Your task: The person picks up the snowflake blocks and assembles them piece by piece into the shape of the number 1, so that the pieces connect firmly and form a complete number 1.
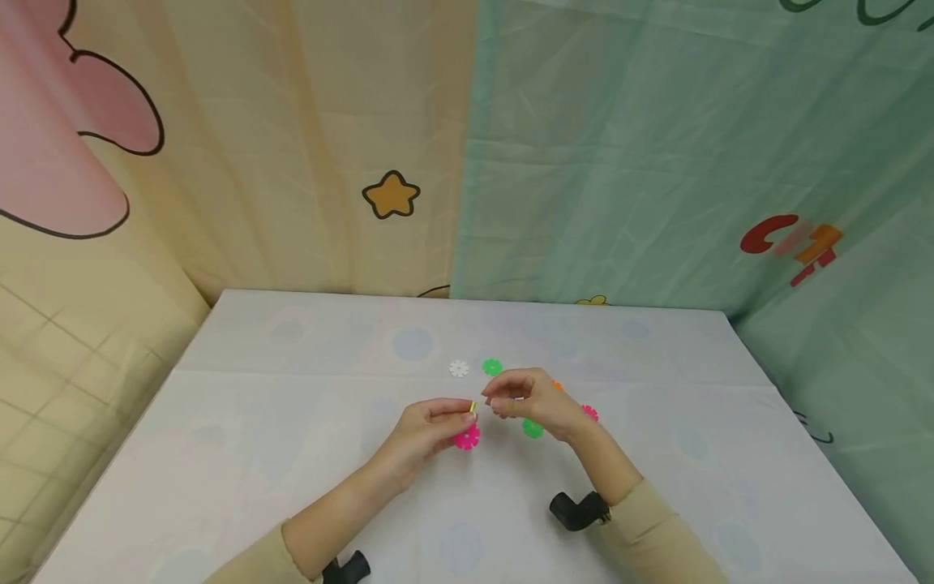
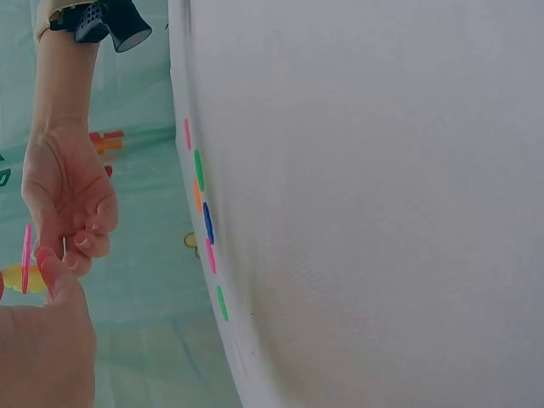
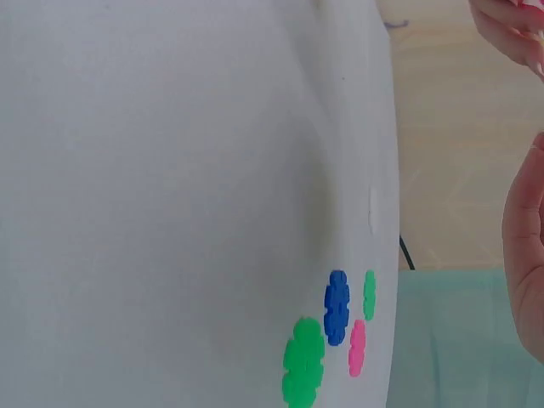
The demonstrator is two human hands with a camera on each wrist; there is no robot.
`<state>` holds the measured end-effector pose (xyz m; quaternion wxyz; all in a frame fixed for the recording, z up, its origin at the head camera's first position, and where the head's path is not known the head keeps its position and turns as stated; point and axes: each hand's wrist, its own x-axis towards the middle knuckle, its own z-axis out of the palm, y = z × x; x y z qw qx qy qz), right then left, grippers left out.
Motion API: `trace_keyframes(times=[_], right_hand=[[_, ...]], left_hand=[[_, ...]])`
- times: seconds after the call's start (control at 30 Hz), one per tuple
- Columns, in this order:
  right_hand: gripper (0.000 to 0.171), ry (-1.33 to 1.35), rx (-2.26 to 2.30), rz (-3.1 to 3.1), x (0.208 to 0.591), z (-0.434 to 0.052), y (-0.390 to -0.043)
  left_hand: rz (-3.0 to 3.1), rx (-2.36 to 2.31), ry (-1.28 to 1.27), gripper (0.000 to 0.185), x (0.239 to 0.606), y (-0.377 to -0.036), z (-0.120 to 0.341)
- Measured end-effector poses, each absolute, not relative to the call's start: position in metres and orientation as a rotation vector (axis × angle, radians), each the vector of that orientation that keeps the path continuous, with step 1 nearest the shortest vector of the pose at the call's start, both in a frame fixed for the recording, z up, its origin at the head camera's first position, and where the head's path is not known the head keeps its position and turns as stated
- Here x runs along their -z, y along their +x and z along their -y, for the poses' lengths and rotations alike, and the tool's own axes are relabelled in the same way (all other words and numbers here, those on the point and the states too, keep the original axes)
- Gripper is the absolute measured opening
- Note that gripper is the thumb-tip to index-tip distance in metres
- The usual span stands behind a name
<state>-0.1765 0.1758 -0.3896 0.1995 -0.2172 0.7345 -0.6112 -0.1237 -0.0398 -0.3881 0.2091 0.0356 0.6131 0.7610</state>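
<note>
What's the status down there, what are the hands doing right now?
Left hand pinches a small yellow piece above the pink disc. Right hand close beside it, fingers curled, contents unclear. Loose green disc and white disc lie beyond on the table; nothing between the hands.

White cloth-covered desk (image 1: 292, 422), faint pale-blue circle prints across it, a crease running parallel to the far edge. Behind the far edge hang two printed sheets: cream-yellow fabric backdrop (image 1: 292, 162) left, with a pink cloud shape and small gold star (image 1: 391, 195); mint-green fabric backdrop (image 1: 657, 146) right, red-orange lettering. Even, soft light; no hard shadows.
</note>
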Motion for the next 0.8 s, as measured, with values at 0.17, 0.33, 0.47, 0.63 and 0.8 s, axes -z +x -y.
trace_keyframes(times=[0.17,0.33,0.47,0.63,0.8], right_hand=[[0.037,-0.539,1.698,-2.085,0.389,-0.191,-0.177],[0.020,-0.460,1.712,-2.125,0.391,-0.211,-0.178],[0.018,-0.387,1.720,-2.172,0.392,-0.229,-0.177],[0.036,-0.252,1.688,-2.277,0.392,-0.251,-0.175],[0.040,-0.144,1.667,-2.338,0.394,-0.273,-0.174]], left_hand=[[-1.731,-2.097,0.069,0.047,0.390,-0.126,0.042],[-1.753,-2.073,0.047,0.047,0.391,-0.127,0.043],[-1.761,-2.075,0.040,0.046,0.391,-0.126,0.044],[-1.763,-2.093,0.023,0.046,0.389,-0.126,0.045],[-1.736,-2.107,-0.001,0.045,0.387,-0.126,0.046]])
